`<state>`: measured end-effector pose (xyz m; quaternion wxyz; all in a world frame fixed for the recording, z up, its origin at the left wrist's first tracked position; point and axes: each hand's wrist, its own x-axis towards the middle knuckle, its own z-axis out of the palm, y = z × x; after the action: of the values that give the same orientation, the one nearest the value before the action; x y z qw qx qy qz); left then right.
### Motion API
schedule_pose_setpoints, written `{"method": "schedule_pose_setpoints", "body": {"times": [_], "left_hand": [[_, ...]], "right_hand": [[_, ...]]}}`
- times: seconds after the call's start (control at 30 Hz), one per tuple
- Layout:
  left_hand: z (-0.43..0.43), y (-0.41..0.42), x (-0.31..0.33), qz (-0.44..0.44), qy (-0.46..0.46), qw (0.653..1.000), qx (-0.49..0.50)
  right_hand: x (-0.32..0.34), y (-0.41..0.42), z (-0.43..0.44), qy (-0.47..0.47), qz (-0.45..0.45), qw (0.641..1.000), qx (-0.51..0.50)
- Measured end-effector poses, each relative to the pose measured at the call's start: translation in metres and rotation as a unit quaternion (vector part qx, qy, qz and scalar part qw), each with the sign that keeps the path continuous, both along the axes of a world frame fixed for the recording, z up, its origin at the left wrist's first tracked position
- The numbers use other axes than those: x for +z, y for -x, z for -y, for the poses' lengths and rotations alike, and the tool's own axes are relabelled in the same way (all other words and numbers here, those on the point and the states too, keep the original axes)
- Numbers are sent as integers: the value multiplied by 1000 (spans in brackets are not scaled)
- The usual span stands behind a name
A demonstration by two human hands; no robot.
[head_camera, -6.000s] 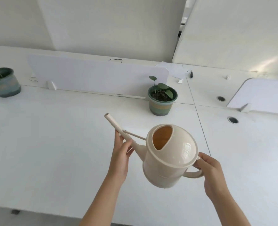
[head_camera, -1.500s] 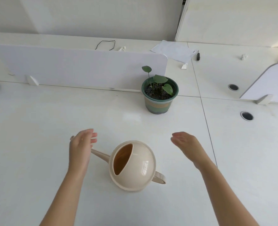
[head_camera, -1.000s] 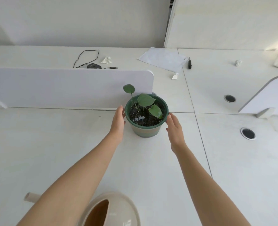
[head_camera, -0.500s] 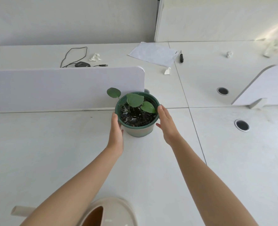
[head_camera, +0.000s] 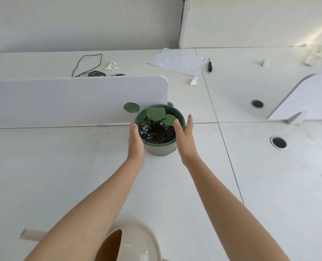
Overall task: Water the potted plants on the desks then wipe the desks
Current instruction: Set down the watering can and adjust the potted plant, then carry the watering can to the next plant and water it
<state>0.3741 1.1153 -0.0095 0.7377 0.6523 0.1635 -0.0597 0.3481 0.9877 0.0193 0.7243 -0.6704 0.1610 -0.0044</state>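
A potted plant (head_camera: 161,149) with round green leaves and wet dark soil stands in a green-rimmed pot on the white desk (head_camera: 62,176), just in front of the divider's end. My left hand (head_camera: 135,142) presses flat against the pot's left side. On the pot's right side is my right hand (head_camera: 184,138), with its thumb over the rim and fingers extended. The pot is clasped between both palms. A beige watering can (head_camera: 137,242) stands at the near edge under my left forearm, spout pointing left.
A white divider panel (head_camera: 71,98) runs along the back of the desk, and another divider (head_camera: 311,97) stands at the right. Behind lie a paper sheet (head_camera: 177,62), a black cable with a device (head_camera: 97,73), crumpled tissue (head_camera: 111,65) and a screwdriver (head_camera: 210,65). Two cable holes (head_camera: 278,142) sit to the right.
Both hands left the watering can on the desk, reached forward and closed in on the pot's two sides. In the last half second my right thumb came over the rim.
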Motion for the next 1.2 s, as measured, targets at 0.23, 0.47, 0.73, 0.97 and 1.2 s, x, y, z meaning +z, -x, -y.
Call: {"method": "schedule_pose_setpoints", "body": {"times": [0.23,0.47,0.73,0.97,1.2], "left_hand": [[-27,34,26,2,-52,998,22],[-105,141,68,94,-62,987,114],[-156,249,27,87,25,888,450],[-153,250,-1,-24,105,960,260],[-155,246,-7,17,140,981,134]], "right_hand": [[12,30,7,24,-12,1000,10],[27,147,-9,135,-39,988,61],[-6,257,-28,163,-84,979,88],[-31,286,-39,196,-40,974,109],[-40,289,-48,180,-18,980,83]]}}
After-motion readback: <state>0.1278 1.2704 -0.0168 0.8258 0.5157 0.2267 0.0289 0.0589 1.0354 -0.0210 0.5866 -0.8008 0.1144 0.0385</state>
